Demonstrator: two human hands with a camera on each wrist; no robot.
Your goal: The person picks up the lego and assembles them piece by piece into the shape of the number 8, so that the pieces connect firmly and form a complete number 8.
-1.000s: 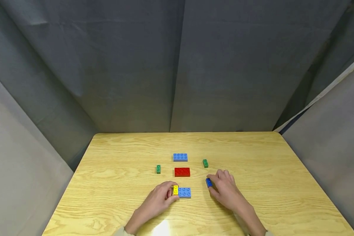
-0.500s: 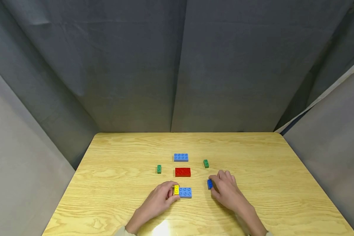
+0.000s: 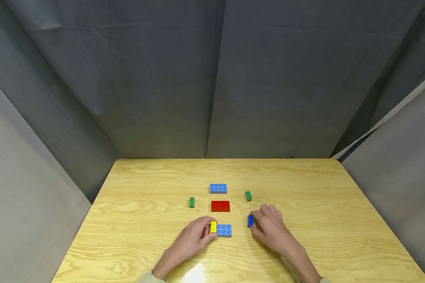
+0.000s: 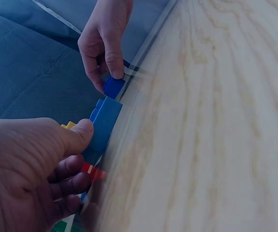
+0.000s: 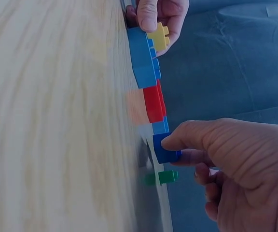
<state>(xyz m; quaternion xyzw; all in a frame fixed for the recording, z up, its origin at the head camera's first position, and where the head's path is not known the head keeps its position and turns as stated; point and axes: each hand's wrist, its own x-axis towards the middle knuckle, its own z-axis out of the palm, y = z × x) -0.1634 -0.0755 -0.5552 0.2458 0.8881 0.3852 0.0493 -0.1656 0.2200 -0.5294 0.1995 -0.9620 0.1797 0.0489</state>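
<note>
On the near side of the red brick [image 3: 220, 206], the left hand [image 3: 194, 237] pinches a light blue brick [image 3: 224, 230] with a yellow brick [image 3: 213, 227] on top. Right of the red brick, the right hand [image 3: 272, 232] pinches a dark blue brick [image 3: 250, 221].

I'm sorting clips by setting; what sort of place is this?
Probably a curtained-off work area, perhaps a booth: grey curtains hang behind and beside a wooden table, with toy bricks on it.
</note>
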